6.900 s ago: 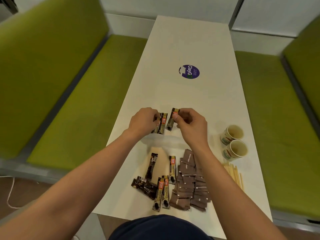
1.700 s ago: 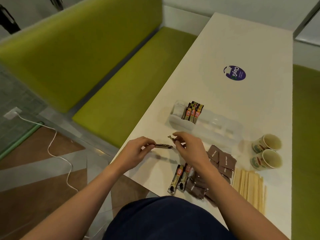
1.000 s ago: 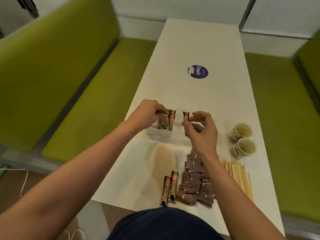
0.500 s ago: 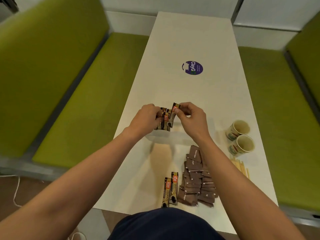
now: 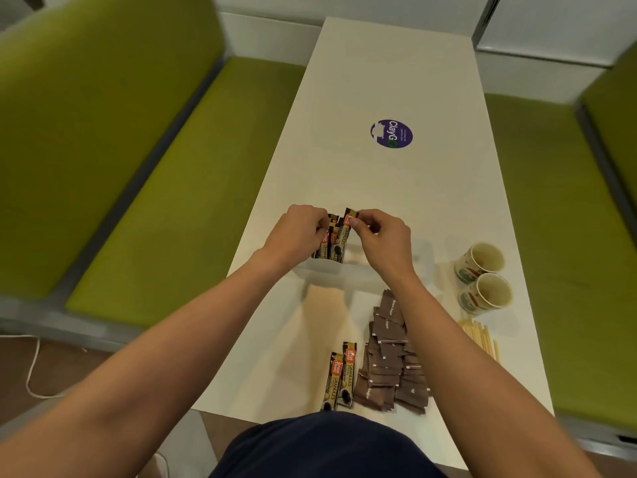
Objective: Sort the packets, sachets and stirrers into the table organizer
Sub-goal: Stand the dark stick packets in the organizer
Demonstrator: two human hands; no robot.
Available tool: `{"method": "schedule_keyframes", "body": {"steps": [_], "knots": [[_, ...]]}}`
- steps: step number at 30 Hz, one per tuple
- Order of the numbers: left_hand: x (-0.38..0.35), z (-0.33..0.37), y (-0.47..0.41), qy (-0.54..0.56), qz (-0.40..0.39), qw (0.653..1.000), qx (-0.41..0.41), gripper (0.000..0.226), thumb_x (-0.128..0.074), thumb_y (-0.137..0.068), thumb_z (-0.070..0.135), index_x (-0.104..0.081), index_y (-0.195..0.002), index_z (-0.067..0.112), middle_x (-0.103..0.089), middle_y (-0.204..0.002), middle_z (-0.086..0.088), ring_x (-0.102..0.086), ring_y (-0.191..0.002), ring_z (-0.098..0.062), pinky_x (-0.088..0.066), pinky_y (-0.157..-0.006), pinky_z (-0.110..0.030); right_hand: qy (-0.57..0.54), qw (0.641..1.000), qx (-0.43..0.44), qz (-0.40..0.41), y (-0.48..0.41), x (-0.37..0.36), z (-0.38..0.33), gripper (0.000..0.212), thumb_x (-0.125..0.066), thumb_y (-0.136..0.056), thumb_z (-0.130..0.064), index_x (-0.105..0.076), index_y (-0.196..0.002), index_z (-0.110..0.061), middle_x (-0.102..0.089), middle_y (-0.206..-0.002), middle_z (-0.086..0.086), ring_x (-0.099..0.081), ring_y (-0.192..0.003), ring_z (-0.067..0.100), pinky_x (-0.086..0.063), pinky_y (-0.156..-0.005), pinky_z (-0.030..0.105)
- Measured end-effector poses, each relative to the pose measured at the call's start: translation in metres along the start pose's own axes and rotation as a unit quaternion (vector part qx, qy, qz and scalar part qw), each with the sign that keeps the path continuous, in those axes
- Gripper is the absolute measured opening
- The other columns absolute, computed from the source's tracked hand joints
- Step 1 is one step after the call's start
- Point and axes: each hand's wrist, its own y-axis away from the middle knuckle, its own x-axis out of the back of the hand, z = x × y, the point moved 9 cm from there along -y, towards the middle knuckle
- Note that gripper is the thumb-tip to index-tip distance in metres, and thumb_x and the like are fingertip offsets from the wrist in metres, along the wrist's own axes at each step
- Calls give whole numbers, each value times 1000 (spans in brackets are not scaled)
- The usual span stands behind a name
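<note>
A clear plastic organizer (image 5: 331, 270) stands mid-table with several dark coffee stick packets (image 5: 331, 243) upright in its left compartment. My left hand (image 5: 296, 232) pinches the tops of those packets. My right hand (image 5: 382, 239) pinches the top of one more coffee packet (image 5: 346, 229) and holds it against the others. Two coffee packets (image 5: 339, 379) lie near the front edge. Beside them is a pile of several brown sugar sachets (image 5: 393, 360). Wooden stirrers (image 5: 481, 338) lie to the right, partly hidden by my right arm.
Two paper cups (image 5: 484, 277) stand right of the organizer. A round purple sticker (image 5: 392, 133) is stuck on the white table (image 5: 396, 70) farther back. Green benches (image 5: 165, 188) run along both sides. A white cable (image 5: 32, 367) lies on the floor at left.
My right hand has brought its coffee packet left and down against the packets in the organizer. The left hand stays on those packets. The view has hardly shifted.
</note>
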Motion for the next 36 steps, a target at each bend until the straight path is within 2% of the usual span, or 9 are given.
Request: {"method": "schedule_keyframes", "body": {"steps": [4,8,14,18,22,25,28,32,36], "knots": [[0,0,0,7,3,1000,2,13,-61,-91,10,-72,-96,13,-71,-89,-4,-65,-85,-25,-55,-76,-41,104,991,11,-77,7,-19,9,18,-73,-93,-34,-79,-102,-19,-74,-95,-7,-57,-70,2,-38,-70,23],[1,1,1,28,0,1000,3,12,-63,-85,7,-65,-96,13,-67,-86,-2,-64,-79,-25,-56,-73,-44,127,989,-4,-78,9,-23,13,20,-73,-92,-34,-79,-104,-18,-71,-100,-4,-63,-82,14,-40,-72,26],[2,4,8,30,-17,999,-9,23,-66,-83,7,-53,-100,15,-64,-100,-5,-63,-83,-26,-55,-73,-47,151,985,0,-84,14,-19,8,30,-72,-91,-35,-77,-115,-18,-70,-107,-1,-62,-90,15,-46,-78,28],[4,3,14,22,-18,1000,-11,27,-68,-82,8,-51,-102,15,-62,-103,-7,-60,-85,-26,-54,-73,-46,156,984,0,-87,23,-15,6,36,-73,-90,-34,-74,-121,-16,-69,-114,1,-64,-99,17,-52,-86,32],[9,1,25,23,-17,1000,-12,31,-65,-81,5,-52,-108,13,-59,-108,-7,-58,-92,-27,-52,-76,-45,162,984,11,-78,37,-5,1,38,-72,-90,-36,-72,-124,-19,-67,-119,0,-62,-109,22,-50,-97,38],[14,1,38,32,0,999,-12,36,-66,-82,6,-52,-114,15,-54,-113,-5,-57,-97,-25,-53,-79,-42,155,986,24,-59,52,8,-6,37,-71,-91,-33,-70,-125,-19,-66,-118,-2,-61,-107,19,-48,-98,36],[18,3,59,47,33,998,-1,36,-67,-85,9,-53,-118,17,-51,-119,-3,-54,-104,-23,-50,-84,-38,130,989,31,-56,76,19,-11,31,-71,-92,-29,-72,-121,-22,-66,-111,-7,-60,-96,13,-48,-90,30],[1,13,103,64,23,998,10,30,-67,-87,18,-57,-115,19,-55,-117,1,-54,-98,-18,-51,-83,-34,181,970,48,-157,108,7,3,22,-69,-93,-33,-76,-113,-26,-64,-104,-11,-60,-90,11,-48,-85,32],[-52,16,151,84,-108,989,58,34,-71,-85,33,-60,-116,25,-57,-112,3,-54,-89,-12,-48,-78,-29,276,913,54,-294,138,-16,29,36,-70,-90,-49,-74,-119,-29,-65,-115,-5,-59,-106,16,-50,-86,35]]}}
